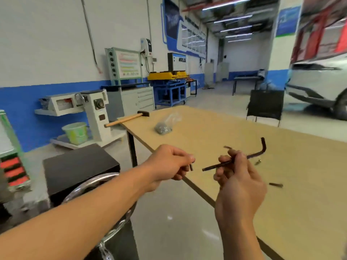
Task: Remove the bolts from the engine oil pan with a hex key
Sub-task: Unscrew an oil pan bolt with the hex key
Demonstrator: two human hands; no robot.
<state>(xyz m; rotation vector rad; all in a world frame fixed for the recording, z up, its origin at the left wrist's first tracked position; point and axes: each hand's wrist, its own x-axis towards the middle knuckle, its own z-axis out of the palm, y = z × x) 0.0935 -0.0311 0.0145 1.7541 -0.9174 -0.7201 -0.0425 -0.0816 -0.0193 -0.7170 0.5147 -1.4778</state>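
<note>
My right hand grips a dark L-shaped hex key by its long arm, the bent end pointing up over the wooden table. My left hand pinches a small dark bolt just left of the key's free tip. Three loose bolts lie on the table: one to the right of my right hand, one under the key's bend, one just beyond my fingers. No oil pan is in view.
A plastic bag of hardware and a wooden-handled hammer lie at the table's far left corner. A black box and a shiny metal ring stand left of the table. A car is parked at the right.
</note>
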